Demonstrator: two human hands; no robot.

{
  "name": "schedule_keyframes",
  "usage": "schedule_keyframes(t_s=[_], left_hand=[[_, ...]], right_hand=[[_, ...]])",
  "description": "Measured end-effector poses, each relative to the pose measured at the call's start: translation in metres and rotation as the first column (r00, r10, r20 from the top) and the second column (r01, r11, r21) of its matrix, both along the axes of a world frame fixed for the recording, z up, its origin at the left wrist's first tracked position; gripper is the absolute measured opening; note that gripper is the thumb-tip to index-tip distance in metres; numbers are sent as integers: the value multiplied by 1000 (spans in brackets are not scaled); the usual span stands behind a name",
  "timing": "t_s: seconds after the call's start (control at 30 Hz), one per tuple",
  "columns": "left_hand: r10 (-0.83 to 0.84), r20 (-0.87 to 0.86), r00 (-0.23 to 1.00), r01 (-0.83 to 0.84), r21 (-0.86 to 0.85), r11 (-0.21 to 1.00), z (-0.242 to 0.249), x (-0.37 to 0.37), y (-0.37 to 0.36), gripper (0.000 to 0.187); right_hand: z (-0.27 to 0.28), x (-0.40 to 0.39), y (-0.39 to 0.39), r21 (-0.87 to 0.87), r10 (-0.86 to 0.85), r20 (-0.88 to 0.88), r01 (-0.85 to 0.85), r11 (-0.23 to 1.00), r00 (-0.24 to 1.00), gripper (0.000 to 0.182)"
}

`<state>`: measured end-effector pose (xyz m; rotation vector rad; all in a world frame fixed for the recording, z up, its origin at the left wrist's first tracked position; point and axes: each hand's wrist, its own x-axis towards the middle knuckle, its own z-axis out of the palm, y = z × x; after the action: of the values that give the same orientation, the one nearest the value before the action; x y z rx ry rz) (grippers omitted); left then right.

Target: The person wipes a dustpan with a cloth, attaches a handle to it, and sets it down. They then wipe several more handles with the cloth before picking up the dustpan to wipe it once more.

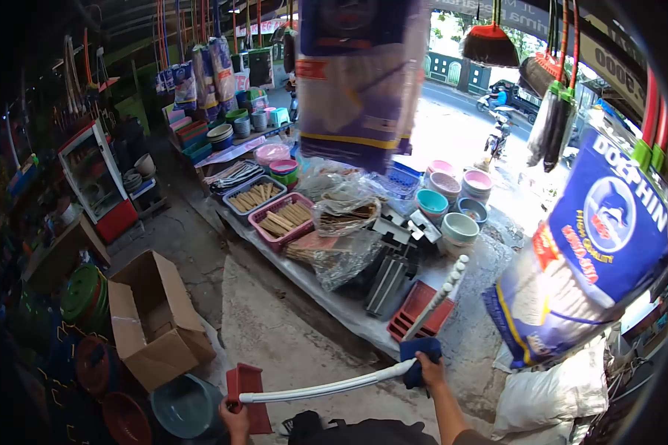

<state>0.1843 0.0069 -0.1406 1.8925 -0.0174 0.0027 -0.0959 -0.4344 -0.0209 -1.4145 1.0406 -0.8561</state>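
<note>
A long-handled dustpan lies across the front of my body, with a red pan at the left and a white handle running to the right. My left hand is closed at the pan end, where the handle joins it. Near the handle's other end, my right hand grips a dark blue cloth that is bunched against the handle. The cloth hides the handle's tip. Just beyond my right hand, several stacked red dustpans sit at the display's edge, their white handles leaning up.
A low display table holds wooden sticks in a pink basket, plastic bags and bowls. Packaged mops hang at right and overhead. An open cardboard box and basins stand at left. White sacks lie at right.
</note>
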Motion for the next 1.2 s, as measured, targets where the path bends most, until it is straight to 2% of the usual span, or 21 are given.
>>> schedule_keyframes(t_s=[0.03,0.07,0.1,0.17,0.2,0.3,0.37,0.43,0.57,0.63,0.67,0.7,0.77,0.8,0.83,0.87,0.9,0.97,1.1,1.17,1.2], left_hand=[[-40,-16,999,42,108,993,24,-17,-26,52],[-85,-7,996,85,106,991,14,-27,-42,53],[-132,3,991,131,105,986,5,-35,-59,54],[-211,-35,977,213,64,975,15,-59,-96,56],[-277,-66,959,279,27,960,23,-73,-114,58],[-375,-45,926,378,125,917,52,-112,-163,60],[-455,-11,890,452,130,882,51,-126,-194,59],[-530,-103,842,540,150,828,52,-135,-227,59],[-671,-111,734,679,91,728,56,-158,-295,57],[-738,-121,664,747,86,659,50,-172,-327,55],[-776,-193,600,792,6,611,102,-201,-342,54],[-785,-205,585,803,14,595,109,-214,-360,54],[-825,-181,535,818,-133,560,108,-234,-389,53],[-823,-197,532,819,-128,560,104,-241,-405,53],[-868,-189,460,860,-150,488,98,-247,-422,52],[-904,-179,388,892,-173,417,88,-252,-437,52],[-897,-190,398,886,-172,430,76,-259,-452,52],[-914,-93,396,918,47,393,54,-271,-490,53],[-920,-16,392,919,44,391,48,-298,-554,57],[-898,-102,428,896,-80,436,52,-307,-579,56],[-880,-99,465,877,-81,473,53,-307,-588,56]], right_hand=[[6,-30,-5,40,-78,3,78,996,997,25],[7,-62,-11,80,-161,1,161,984,987,26],[2,-92,-19,76,-172,-4,172,982,985,26],[-4,-149,-34,-62,-234,24,235,970,972,32],[21,-170,-26,54,-305,5,304,951,952,39],[24,-241,-30,46,-373,76,371,928,925,29],[30,-280,-31,80,-443,118,437,896,888,32],[54,-307,-21,68,-536,-24,536,841,844,33],[52,-369,-13,130,-671,-57,672,729,739,36],[40,-394,-13,155,-735,278,726,670,619,36],[47,-405,-8,201,-727,315,706,679,610,44],[58,-413,-6,229,-719,376,693,683,584,42],[58,-431,-13,264,-721,495,706,657,485,40],[82,-431,-15,248,-722,519,727,640,458,37],[108,-431,-20,207,-719,512,745,634,469,35],[104,-447,-30,175,-718,512,761,625,472,34],[101,-462,-44,141,-712,516,772,619,477,33],[143,-453,-73,56,-703,522,803,593,483,24],[168,-467,-136,-144,-648,398,742,655,649,33],[182,-464,-171,-172,-560,425,670,722,711,35],[185,-469,-189,-255,-474,378,582,772,795,37]])
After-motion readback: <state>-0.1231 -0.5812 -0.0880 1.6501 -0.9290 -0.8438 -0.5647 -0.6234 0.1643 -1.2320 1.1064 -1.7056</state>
